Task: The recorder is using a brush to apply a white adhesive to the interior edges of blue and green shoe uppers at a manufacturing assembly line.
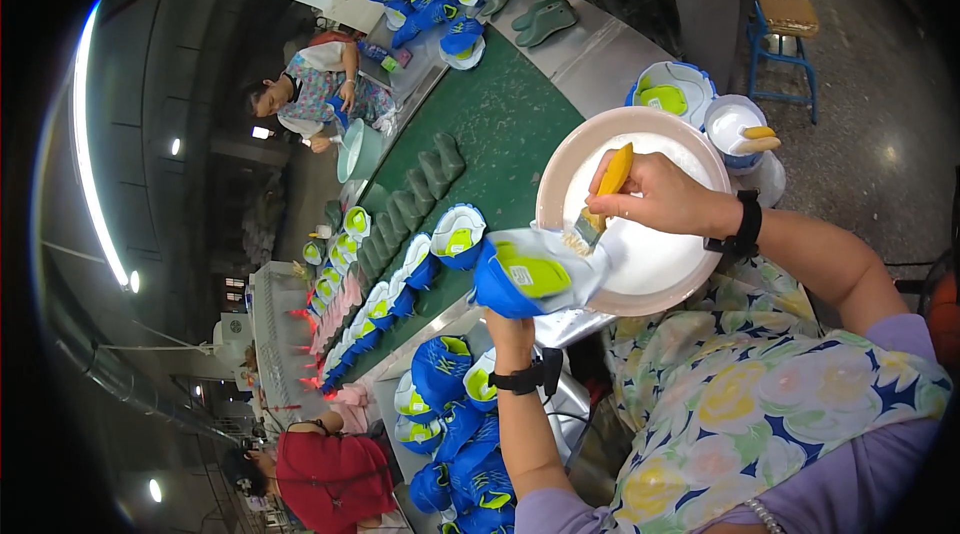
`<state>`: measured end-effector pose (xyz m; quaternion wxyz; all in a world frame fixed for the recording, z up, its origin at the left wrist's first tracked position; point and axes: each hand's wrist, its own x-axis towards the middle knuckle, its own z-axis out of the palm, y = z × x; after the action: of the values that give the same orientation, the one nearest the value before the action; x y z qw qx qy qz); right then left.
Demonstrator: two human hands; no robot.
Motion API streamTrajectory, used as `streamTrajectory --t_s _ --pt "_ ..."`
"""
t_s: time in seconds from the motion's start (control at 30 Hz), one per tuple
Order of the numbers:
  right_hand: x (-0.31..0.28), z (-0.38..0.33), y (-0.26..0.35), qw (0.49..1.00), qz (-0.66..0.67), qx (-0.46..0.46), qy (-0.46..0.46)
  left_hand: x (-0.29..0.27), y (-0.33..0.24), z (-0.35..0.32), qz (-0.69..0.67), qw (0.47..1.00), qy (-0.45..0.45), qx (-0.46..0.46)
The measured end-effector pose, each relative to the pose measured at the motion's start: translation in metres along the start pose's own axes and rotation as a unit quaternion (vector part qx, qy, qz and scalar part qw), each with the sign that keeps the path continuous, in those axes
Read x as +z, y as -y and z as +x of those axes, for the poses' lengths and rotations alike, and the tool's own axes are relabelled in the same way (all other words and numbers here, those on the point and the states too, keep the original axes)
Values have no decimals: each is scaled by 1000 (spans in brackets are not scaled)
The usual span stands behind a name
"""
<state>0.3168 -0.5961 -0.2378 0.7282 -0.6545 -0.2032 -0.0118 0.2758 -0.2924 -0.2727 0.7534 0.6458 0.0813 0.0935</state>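
My left hand (510,332) is closed around a blue shoe upper (497,284) with a lime-green inside and a white edge. It is held at the near-left rim of a wide pale pink basin (548,182). White liquid (650,259) fills much of the basin. Over it, my right hand (665,196) grips a flat brush by its yellow handle (618,172). The bristles point down beside the white edge of the upper; whether they touch it I cannot tell. The upper looks slightly blurred.
A green conveyor belt (500,104) carries rows of blue uppers (458,236) and grey-green foot-shaped forms (405,206). More uppers (460,444) are piled left of my left arm. A white-filled container (733,124) with yellow-handled brushes stands past the basin. Other people work along the belt.
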Motion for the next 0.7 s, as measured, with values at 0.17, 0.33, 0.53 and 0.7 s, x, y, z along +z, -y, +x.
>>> streamTrajectory --t_s 0.17,0.33,0.53,0.7 --pt "7 -2 29 982 -45 -171 70 19 11 -25 -140 936 89 -312" --pt "32 9 25 943 -76 -298 130 36 30 -41 -342 820 186 -419" --pt "23 16 10 902 -231 -340 134 46 14 -43 -360 810 163 -433" --pt "18 17 10 906 -259 -295 156 48 7 -37 -325 828 151 -432"
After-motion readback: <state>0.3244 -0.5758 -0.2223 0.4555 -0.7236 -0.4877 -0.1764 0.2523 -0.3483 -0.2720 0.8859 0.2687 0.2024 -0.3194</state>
